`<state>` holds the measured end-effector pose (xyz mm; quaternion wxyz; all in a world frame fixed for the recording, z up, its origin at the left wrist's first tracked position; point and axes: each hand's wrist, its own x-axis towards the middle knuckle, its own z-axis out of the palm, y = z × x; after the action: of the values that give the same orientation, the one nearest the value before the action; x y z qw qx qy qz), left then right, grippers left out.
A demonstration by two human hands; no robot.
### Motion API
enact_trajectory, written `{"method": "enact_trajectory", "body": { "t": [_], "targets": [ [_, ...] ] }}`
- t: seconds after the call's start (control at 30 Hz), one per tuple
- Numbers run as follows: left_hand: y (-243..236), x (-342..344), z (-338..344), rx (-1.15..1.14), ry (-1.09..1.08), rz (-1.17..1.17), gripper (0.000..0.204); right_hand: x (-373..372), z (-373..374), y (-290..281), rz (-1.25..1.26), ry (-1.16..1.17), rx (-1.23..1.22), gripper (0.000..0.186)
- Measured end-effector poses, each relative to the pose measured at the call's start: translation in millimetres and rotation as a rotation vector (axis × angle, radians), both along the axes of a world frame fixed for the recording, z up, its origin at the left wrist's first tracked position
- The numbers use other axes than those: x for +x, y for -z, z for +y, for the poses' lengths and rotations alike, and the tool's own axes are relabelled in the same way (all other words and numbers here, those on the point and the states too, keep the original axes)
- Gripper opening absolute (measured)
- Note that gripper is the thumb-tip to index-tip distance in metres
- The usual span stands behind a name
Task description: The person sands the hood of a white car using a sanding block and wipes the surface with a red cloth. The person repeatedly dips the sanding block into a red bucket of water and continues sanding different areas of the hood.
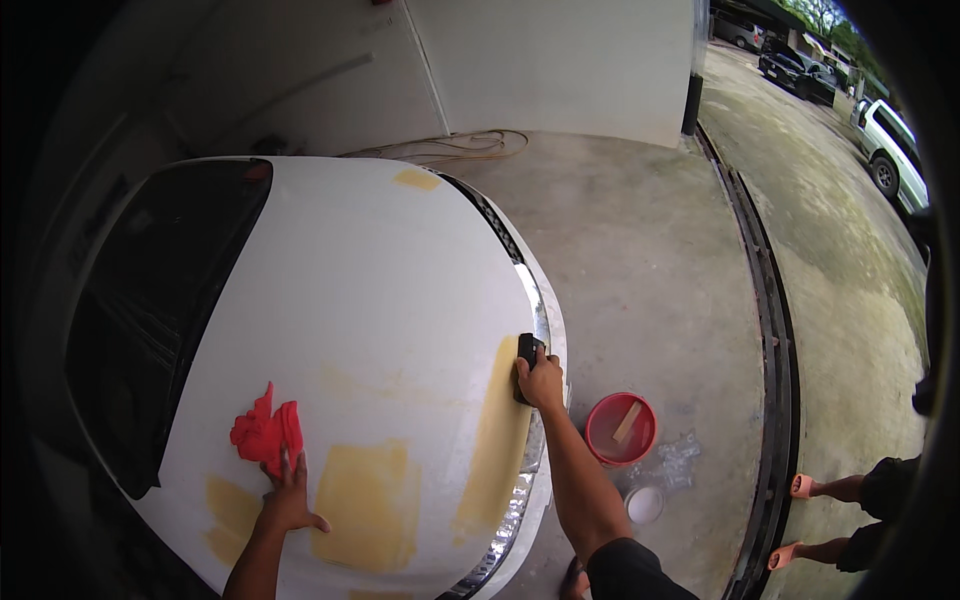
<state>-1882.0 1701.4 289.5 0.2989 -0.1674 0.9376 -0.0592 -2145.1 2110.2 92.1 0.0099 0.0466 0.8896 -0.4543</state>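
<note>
A white car hood (pixel 360 270) spreads below me, with tan filler patches (pixel 367 507) on its surface. Along the front edge runs a long tan strip (pixel 492 430). My right hand (pixel 541 382) grips a black sanding block (pixel 525 352) against the outer side of that strip, by the chrome trim. Farther left, my left hand (pixel 288 500) lies on the hood with its thumb and fingers stretched out. Its fingertips touch the lower edge of a crumpled red cloth (pixel 262 430), between two of the filler patches.
On the concrete floor right of the car stand a red bucket (pixel 593 430) with a flat piece in it and a small white container (pixel 644 505). A dark rail (pixel 768 300) crosses the floor. Another person's legs (pixel 838 487) show at lower right. A hose (pixel 490 148) lies by the wall.
</note>
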Motion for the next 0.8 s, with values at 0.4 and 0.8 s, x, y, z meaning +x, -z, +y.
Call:
{"method": "enact_trajectory", "body": {
  "t": [0.4,0.8],
  "targets": [
    [-7,-16,8,-0.015,-0.027,-0.001,0.171,-15,-8,-11,0.002,0.018,0.012,0.067],
    [1,-12,3,-0.052,0.011,0.024,0.171,32,-14,-18,-0.022,-0.002,0.117,0.068]
  ]
}}
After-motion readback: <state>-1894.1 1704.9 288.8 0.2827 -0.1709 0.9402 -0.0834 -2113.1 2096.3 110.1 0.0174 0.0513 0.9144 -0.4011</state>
